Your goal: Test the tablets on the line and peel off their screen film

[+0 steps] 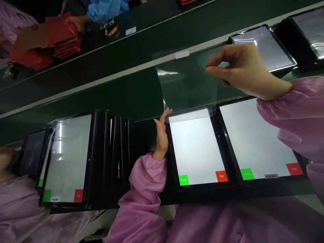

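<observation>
A clear film sheet (188, 82) hangs over the bench behind a lit tablet (198, 148). My right hand (240, 69) is raised and pinches the film's right side between thumb and fingertips. Lower down, my left hand (162, 135) rests along the left edge of that tablet, its fingers stretched out and apart. The tablet's white screen carries a green box and a red "Fail" box at the bottom. To its right lies a second lit tablet (258, 145) with the same boxes, partly hidden by my right sleeve.
On the left stand several tablets in a row, the front one (68, 158) lit. Two dark-framed tablets lie at the back right, one being this grey-screened tablet (263, 47). Across the bench, a co-worker's hand (77, 23) touches a red stack (63, 37). Another person's hand is blurred at far left.
</observation>
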Available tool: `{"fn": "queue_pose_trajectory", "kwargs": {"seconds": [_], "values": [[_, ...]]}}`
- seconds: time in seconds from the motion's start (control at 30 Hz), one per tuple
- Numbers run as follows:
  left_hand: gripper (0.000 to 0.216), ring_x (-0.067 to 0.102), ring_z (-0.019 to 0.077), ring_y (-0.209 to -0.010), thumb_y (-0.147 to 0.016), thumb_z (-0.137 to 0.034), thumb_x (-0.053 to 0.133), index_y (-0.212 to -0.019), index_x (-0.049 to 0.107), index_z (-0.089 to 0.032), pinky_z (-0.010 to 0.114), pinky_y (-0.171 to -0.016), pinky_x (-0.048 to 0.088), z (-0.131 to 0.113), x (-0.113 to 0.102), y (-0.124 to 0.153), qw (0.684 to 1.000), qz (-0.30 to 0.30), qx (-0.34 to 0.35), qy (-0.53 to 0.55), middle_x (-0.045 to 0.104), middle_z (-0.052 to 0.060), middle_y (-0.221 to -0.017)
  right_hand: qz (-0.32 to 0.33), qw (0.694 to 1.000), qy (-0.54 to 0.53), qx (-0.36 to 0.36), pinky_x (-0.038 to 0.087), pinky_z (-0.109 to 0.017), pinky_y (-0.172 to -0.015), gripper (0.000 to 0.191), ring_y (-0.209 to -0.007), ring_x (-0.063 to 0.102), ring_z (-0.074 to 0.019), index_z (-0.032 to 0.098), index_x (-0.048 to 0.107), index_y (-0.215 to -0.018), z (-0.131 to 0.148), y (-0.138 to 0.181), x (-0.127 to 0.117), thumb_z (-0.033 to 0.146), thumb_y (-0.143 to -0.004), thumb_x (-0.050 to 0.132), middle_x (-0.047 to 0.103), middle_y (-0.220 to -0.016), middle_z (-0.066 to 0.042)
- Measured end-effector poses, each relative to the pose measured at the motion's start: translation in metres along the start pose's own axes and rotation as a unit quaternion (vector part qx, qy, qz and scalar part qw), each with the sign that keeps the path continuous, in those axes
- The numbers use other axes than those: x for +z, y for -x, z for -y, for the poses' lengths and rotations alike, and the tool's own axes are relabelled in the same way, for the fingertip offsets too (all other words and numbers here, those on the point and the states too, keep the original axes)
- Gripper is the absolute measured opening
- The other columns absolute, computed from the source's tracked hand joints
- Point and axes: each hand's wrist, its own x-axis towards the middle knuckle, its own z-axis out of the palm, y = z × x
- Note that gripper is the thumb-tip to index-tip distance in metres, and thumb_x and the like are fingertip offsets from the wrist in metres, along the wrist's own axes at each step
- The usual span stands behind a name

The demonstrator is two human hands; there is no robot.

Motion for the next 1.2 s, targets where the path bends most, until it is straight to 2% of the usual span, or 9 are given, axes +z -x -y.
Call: {"fn": "queue_pose_trajectory", "kwargs": {"seconds": [0.13, 0.23, 0.33, 0.47, 0.6, 0.73, 0.87, 0.97, 1.2], "values": [[0.081, 0.07, 0.0279, -0.127, -0.093, -0.091, 0.04, -0.129, 0.073, -0.028, 0.044, -0.116, 0.052, 0.002, 0.005, -0.005, 1.0, -0.018, -0.003, 0.013, 0.075, 0.008, -0.133, -0.013, 0.999, -0.022, -0.021, 0.042, -0.02, -0.038, 0.017, -0.046, 0.054, -0.0033, 0.02, 0.069, -0.081, 0.007, 0.012, -0.003, 0.009, -0.089, 0.081, 0.07, -0.079, 0.006], [0.081, 0.069, 0.0279, -0.127, -0.093, -0.092, 0.038, -0.131, 0.071, -0.029, 0.046, -0.118, 0.05, 0.005, 0.004, -0.004, 0.999, -0.019, 0.001, 0.028, 0.075, 0.007, -0.13, -0.001, 1.0, -0.029, -0.001, 0.049, -0.025, -0.04, 0.02, -0.049, 0.06, -0.0087, 0.025, 0.068, -0.086, 0.008, 0.023, -0.001, 0.028, -0.087, 0.087, 0.072, -0.083, 0.005], [0.087, 0.063, 0.0275, -0.135, -0.091, -0.095, 0.03, -0.134, 0.07, -0.03, 0.047, -0.124, 0.043, 0.005, 0.002, -0.001, 0.998, -0.02, 0.045, 0.028, 0.072, 0.007, -0.137, 0.056, 0.996, -0.06, 0.031, 0.066, -0.032, -0.063, 0.028, -0.074, 0.075, -0.0174, 0.026, 0.065, -0.095, 0.007, 0.041, 0.002, 0.045, -0.089, 0.085, 0.076, -0.095, 0.0], [0.085, 0.063, 0.0279, -0.134, -0.091, -0.095, 0.034, -0.13, 0.072, -0.031, 0.044, -0.119, 0.048, 0.003, 0.003, 0.003, 0.998, -0.006, 0.053, 0.036, 0.071, 0.006, -0.137, 0.209, 0.977, -0.017, -0.029, 0.062, -0.047, -0.106, 0.06, -0.13, 0.066, -0.0287, 0.024, 0.059, -0.135, -0.005, 0.082, 0.011, 0.045, -0.085, 0.086, 0.067, -0.139, -0.009], [0.089, 0.068, 0.0276, -0.122, -0.088, -0.098, 0.032, -0.128, 0.073, -0.029, 0.043, -0.108, 0.056, 0.002, 0.004, 0.003, 0.998, -0.014, 0.029, 0.055, 0.07, 0.007, -0.138, 0.275, 0.946, 0.134, -0.108, 0.063, -0.049, -0.1, 0.097, -0.13, 0.064, -0.0322, 0.033, 0.03, -0.167, -0.023, 0.118, 0.026, 0.035, -0.086, 0.083, 0.049, -0.158, -0.013], [0.087, 0.066, 0.0276, -0.127, -0.089, -0.097, 0.033, -0.126, 0.073, -0.029, 0.042, -0.113, 0.053, 0.004, 0.005, 0.002, 0.998, -0.024, 0.02, 0.062, 0.07, 0.007, -0.138, 0.214, 0.957, 0.167, -0.098, 0.064, -0.049, -0.096, 0.083, -0.123, 0.067, -0.0315, 0.032, 0.032, -0.166, -0.033, 0.119, 0.034, 0.029, -0.093, 0.071, 0.061, -0.146, -0.012], [0.086, 0.065, 0.0285, -0.131, -0.096, -0.091, 0.022, -0.124, 0.073, -0.028, 0.045, -0.118, 0.049, 0.003, 0.008, 0.003, 0.996, -0.028, 0.024, 0.078, 0.071, 0.007, -0.135, 0.158, 0.985, 0.069, -0.027, 0.063, -0.05, -0.1, 0.067, -0.116, 0.072, -0.0302, 0.027, 0.049, -0.154, -0.031, 0.099, 0.029, 0.034, -0.091, 0.072, 0.072, -0.125, -0.009], [0.085, 0.065, 0.028, -0.133, -0.101, -0.083, 0.012, -0.126, 0.072, -0.028, 0.045, -0.118, 0.051, 0.0, 0.01, 0.004, 0.997, -0.025, 0.022, 0.069, 0.07, 0.007, -0.138, 0.14, 0.988, -0.042, 0.049, 0.066, -0.044, -0.096, 0.049, -0.108, 0.074, -0.0257, 0.028, 0.065, -0.13, -0.024, 0.087, 0.021, 0.043, -0.086, 0.08, 0.074, -0.115, -0.005], [0.084, 0.063, 0.0297, -0.137, -0.103, -0.078, 0.008, -0.128, 0.07, -0.027, 0.046, -0.119, 0.051, -0.001, 0.01, 0.005, 0.998, -0.004, 0.047, 0.041, 0.069, 0.007, -0.141, 0.083, 0.988, -0.068, 0.107, 0.066, -0.025, -0.075, 0.019, -0.079, 0.072, -0.0115, 0.021, 0.076, -0.103, -0.004, 0.082, 0.012, 0.039, -0.1, 0.073, 0.076, -0.098, -0.003]]}}
